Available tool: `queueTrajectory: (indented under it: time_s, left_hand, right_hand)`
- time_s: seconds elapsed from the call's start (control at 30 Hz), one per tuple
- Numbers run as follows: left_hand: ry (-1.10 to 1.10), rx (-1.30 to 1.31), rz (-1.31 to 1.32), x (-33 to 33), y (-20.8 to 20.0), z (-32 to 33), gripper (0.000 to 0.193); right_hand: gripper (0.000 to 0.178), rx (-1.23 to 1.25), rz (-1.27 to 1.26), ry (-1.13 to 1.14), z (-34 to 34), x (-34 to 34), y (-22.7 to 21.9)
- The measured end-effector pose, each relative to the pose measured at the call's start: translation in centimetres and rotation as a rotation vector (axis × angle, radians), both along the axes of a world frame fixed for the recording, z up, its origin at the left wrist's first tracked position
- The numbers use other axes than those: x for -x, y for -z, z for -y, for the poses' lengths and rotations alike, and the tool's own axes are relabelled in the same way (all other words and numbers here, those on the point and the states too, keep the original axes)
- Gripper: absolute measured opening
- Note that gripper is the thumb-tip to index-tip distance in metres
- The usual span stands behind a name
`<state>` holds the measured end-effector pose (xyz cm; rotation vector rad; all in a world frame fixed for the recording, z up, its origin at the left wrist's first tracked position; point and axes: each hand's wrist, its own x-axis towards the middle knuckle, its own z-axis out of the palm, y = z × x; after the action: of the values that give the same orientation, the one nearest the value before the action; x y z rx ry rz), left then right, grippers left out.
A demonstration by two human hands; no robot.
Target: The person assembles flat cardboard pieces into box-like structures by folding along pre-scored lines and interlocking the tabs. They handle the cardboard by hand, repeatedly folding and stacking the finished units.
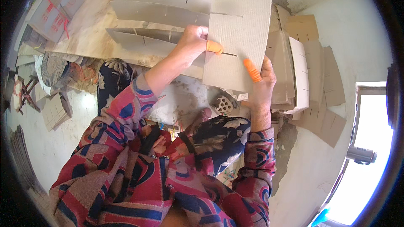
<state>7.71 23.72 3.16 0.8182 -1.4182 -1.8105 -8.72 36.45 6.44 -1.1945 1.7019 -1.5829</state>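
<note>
Both our left hand (194, 41) and right hand (264, 83) pinch closed on opposite edges of one slotted cardboard sheet (240, 29).

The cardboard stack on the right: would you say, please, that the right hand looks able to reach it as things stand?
Probably yes: the stack stands close beside the right hand with nothing visible between them, though its grip on the sheet would first need freeing.

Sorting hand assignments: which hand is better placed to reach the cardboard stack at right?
Right, probably: the right hand, at the right edge of the cardboard sheet, is nearer the stack; the left hand grips the left edge.
</note>
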Motion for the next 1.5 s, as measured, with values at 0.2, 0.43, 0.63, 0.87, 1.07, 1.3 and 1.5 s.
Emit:
queueTrajectory:
  time_s: [0.2, 0.43, 0.63, 0.87, 1.07, 1.3, 1.5]
  left_hand:
    - [0.047, -0.156, -0.074, -1.3, 1.4, 0.7, 0.024]
    - [-0.237, -0.117, -0.126, -5.7, 2.1, 2.5, 0.023]
    - [-0.355, 0.061, 0.278, -18.2, 1.7, 7.6, 0.032]
    - [-0.566, 0.715, 0.753, -17.6, -0.7, 4.9, 0.047]
    - [0.04, 1.144, 0.697, -5.4, 3.3, 1.0, 0.041]
    - [0.105, 1.214, 0.603, -2.8, 8.1, 0.5, 0.008]
    - [0.099, 1.195, 0.573, -3.1, 8.0, 0.3, 0.005]
  right_hand:
    - [0.054, -0.062, 0.397, -0.103, -0.1, -1.2, -1.1]
    - [0.041, 0.101, 0.416, 0.036, 0.4, 0.2, -0.7]
    - [0.051, -0.107, -0.245, -0.023, -0.7, 4.8, -4.1]
    - [0.063, -0.095, -0.535, -0.203, 0.3, 4.0, -3.8]
    - [0.068, -0.195, -0.75, -0.236, 2.0, 2.5, -3.0]
    - [0.069, -0.199, -0.647, -0.298, 2.9, 2.9, -2.4]
    - [0.07, -0.159, -0.745, -0.294, 3.7, 3.0, -1.8]
